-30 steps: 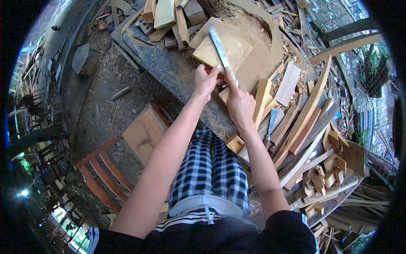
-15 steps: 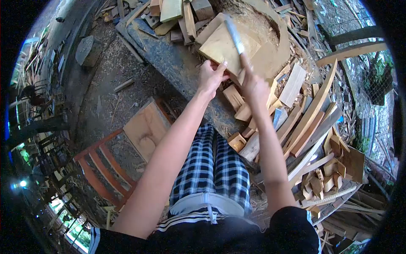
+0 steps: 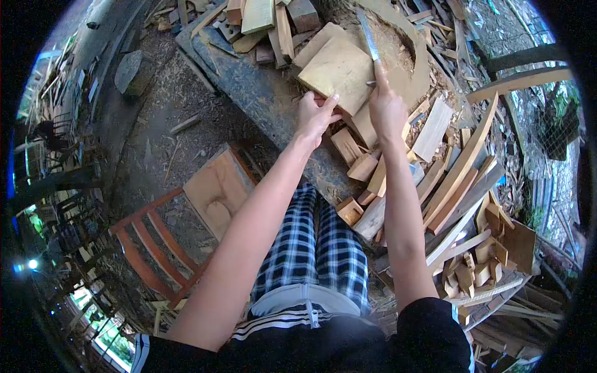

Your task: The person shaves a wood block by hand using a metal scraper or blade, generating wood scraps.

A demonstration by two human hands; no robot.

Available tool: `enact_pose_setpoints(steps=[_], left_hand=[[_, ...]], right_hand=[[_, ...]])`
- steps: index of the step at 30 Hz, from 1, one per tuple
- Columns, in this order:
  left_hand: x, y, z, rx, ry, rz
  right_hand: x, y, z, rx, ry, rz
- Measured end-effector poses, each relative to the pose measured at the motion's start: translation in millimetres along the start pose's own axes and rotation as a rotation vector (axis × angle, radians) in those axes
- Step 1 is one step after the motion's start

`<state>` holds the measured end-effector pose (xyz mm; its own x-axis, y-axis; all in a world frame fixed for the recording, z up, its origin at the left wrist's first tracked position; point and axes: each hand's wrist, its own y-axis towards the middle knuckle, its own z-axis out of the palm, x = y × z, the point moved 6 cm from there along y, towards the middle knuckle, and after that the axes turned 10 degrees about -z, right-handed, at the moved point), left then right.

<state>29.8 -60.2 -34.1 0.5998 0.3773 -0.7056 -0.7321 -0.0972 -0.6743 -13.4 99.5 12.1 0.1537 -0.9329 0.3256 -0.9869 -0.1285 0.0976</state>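
Note:
A squarish pale wooden board (image 3: 339,68) lies tilted over other flat wood on the cluttered workbench. My left hand (image 3: 317,115) pinches its near edge, thumb on top and fingers curled beneath. Just right of the board, my right hand (image 3: 388,112) is closed around the handle of a long-bladed knife (image 3: 370,40). Its narrow silver blade points away from me, past the board's right side. A small pale tip pokes out by the right fingers at the board's edge.
Offcuts (image 3: 258,17) are heaped at the bench's far left. Curved wooden strips (image 3: 463,165) and blocks (image 3: 346,145) crowd the right side. A reddish wooden chair (image 3: 165,239) stands left of my legs, and a stump (image 3: 132,73) sits on the littered ground.
My right hand with the knife has shifted right and away, taking the blade from over the board to beside it. My left hand keeps its hold on the board.

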Motion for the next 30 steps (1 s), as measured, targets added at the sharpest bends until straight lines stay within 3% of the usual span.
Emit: enact_pose_setpoints(steps=[3,5,7,9,15,17,21,22,23,24,25,27,29,30], left_hand=[[-1,1,0,-0.024,0.031,-0.014],[1,2,0,0.031,0.004,0.003],[0,2,1,0.027,0.011,-0.009],[1,0,-2,0.016,0.020,-0.020],[-8,3,-1,0.068,0.004,-0.032],[-13,7,-6,0.083,0.218,-0.129],[-62,1,-10,0.227,0.727,-0.216],[-69,13,-16,0.177,0.800,-0.171],[-73,24,-21,0.123,0.870,-0.125],[-96,15,-17,-0.083,1.289,0.076],[-87,16,-18,-0.084,1.287,0.074],[-78,10,-32,-0.235,0.697,0.306],[-65,-11,-23,-0.225,0.676,0.360],[-58,-16,-24,-0.343,0.723,0.405]], right_hand=[[7,-24,0,-0.072,0.013,-0.013],[29,-61,4,0.057,0.025,-0.074],[34,-59,-7,-0.016,0.076,-0.156],[16,-24,-9,0.155,-0.016,0.002],[-9,11,-12,-0.006,0.256,0.111],[-23,3,-11,-0.270,0.510,0.030],[-18,-17,-14,-0.124,0.570,0.106],[-4,-22,-19,-0.305,0.538,-0.042],[-5,-36,-6,-0.182,0.644,0.102],[2,-48,-2,-0.207,0.579,0.073],[14,-60,-3,-0.182,0.650,0.158],[30,-81,0,-0.100,0.721,0.161],[37,-86,-1,-0.244,0.736,0.017],[40,-80,-8,-0.241,0.743,0.020]])
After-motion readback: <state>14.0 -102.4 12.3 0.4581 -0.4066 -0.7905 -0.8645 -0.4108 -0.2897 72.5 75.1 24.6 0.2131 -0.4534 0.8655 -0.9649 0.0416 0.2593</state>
